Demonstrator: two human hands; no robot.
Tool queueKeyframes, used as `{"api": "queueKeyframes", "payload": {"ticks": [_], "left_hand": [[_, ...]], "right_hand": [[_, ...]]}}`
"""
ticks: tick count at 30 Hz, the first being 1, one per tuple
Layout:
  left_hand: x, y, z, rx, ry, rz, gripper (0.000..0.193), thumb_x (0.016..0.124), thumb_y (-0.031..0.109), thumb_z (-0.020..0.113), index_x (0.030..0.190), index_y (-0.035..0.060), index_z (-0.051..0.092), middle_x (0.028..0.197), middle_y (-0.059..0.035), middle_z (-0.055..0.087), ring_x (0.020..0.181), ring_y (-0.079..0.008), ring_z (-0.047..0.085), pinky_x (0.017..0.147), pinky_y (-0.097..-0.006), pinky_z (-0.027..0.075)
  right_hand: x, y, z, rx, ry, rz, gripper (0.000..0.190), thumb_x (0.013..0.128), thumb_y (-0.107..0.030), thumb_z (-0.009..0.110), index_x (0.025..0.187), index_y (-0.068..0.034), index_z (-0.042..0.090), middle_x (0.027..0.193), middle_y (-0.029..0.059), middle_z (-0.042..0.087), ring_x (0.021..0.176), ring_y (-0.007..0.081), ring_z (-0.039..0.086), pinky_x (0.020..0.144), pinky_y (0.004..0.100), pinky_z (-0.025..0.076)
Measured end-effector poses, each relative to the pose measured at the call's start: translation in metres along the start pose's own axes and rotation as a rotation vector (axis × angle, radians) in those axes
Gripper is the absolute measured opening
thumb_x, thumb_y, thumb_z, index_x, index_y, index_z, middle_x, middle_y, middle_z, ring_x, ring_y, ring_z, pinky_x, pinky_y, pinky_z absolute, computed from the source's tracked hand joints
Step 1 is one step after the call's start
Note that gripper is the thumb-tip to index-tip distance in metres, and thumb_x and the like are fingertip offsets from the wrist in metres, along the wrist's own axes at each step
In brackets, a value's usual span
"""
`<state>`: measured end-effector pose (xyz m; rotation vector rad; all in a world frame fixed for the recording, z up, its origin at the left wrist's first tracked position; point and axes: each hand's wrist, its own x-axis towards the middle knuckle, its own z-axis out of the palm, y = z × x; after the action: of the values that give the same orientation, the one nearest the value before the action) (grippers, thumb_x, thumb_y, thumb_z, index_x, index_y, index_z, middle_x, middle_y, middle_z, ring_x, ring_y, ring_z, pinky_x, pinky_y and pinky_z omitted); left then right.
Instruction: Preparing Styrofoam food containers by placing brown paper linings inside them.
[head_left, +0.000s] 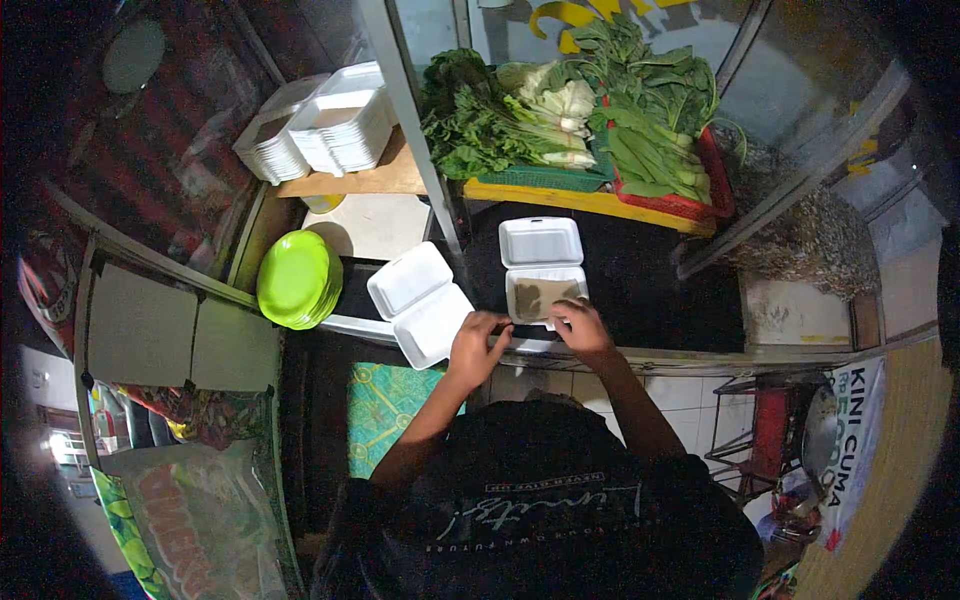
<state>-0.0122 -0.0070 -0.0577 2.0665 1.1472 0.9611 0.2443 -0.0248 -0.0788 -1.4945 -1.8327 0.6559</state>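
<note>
Two white foam takeaway boxes lie with their lids up in front of me. The right box (541, 244) stands on the black counter and has a brown paper sheet (534, 298) inside its base. My right hand (581, 327) is at that box's front right corner, fingers bent over the edge of the paper; whether it pinches anything is not clear. My left hand (480, 346) is between the boxes, fingertips near the right box's front left corner, its grip hard to make out. The left box (433, 324) is tilted over the counter's front edge, beside my left hand.
Lime-green plates (298, 279) are stacked at the left. Stacked foam boxes (341, 135) sit on a wooden shelf (352, 182) behind them. Leafy vegetables fill a green basket (547, 177) and a red basket (720, 176) at the back. A metal frame post (420, 120) rises between shelf and baskets.
</note>
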Motion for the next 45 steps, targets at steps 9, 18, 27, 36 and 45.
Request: {"api": "queueKeyframes", "payload": {"ticks": [9,18,27,36,45], "left_hand": [[0.051,-0.041,0.076,0.229,-0.506,-0.096,0.037,0.094,0.026,0.069,0.122,0.0021,0.067,0.120,-0.0250,0.068,0.112,-0.0442,0.065,0.098,-0.0507,0.053],[0.058,-0.060,0.095,0.342,-0.587,-0.080,0.040,0.099,0.037,0.064,0.129,0.0104,0.065,0.111,-0.0210,0.073,0.101,-0.0426,0.070,0.088,-0.0519,0.057],[0.072,-0.062,0.091,0.448,-0.776,-0.093,0.035,0.096,0.039,0.066,0.121,0.0136,0.071,0.098,-0.0201,0.075,0.090,-0.0397,0.074,0.082,-0.0503,0.059],[0.078,-0.046,0.087,0.326,-0.671,-0.107,0.042,0.094,0.046,0.069,0.120,0.0133,0.072,0.100,-0.0215,0.075,0.094,-0.0413,0.073,0.085,-0.0509,0.058],[0.068,-0.061,0.096,0.416,-0.599,-0.049,0.045,0.093,0.047,0.071,0.112,0.0075,0.074,0.097,-0.0233,0.074,0.091,-0.0427,0.073,0.081,-0.0516,0.059]], "right_hand": [[0.027,0.052,-0.003,-0.179,-0.228,-0.158,0.032,0.088,-0.010,0.074,0.117,0.005,0.070,0.123,0.0239,0.070,0.113,0.0407,0.068,0.097,0.0455,0.055],[0.043,0.057,-0.008,-0.034,-0.548,0.064,0.028,0.090,-0.015,0.074,0.115,-0.001,0.074,0.121,0.0189,0.073,0.131,0.0385,0.058,0.113,0.0480,0.044],[0.040,0.088,0.003,-0.047,-0.381,-0.262,0.023,0.086,-0.019,0.074,0.100,-0.001,0.073,0.108,0.0210,0.071,0.109,0.0408,0.066,0.099,0.0496,0.050],[0.045,0.068,0.004,-0.378,-0.581,-0.101,0.020,0.091,-0.019,0.069,0.097,0.000,0.071,0.105,0.0193,0.071,0.109,0.0371,0.069,0.094,0.0476,0.056],[0.049,0.073,-0.017,-0.089,-0.593,-0.059,0.026,0.093,-0.022,0.070,0.111,-0.003,0.074,0.111,0.0191,0.071,0.109,0.0376,0.069,0.094,0.0477,0.054]]}}
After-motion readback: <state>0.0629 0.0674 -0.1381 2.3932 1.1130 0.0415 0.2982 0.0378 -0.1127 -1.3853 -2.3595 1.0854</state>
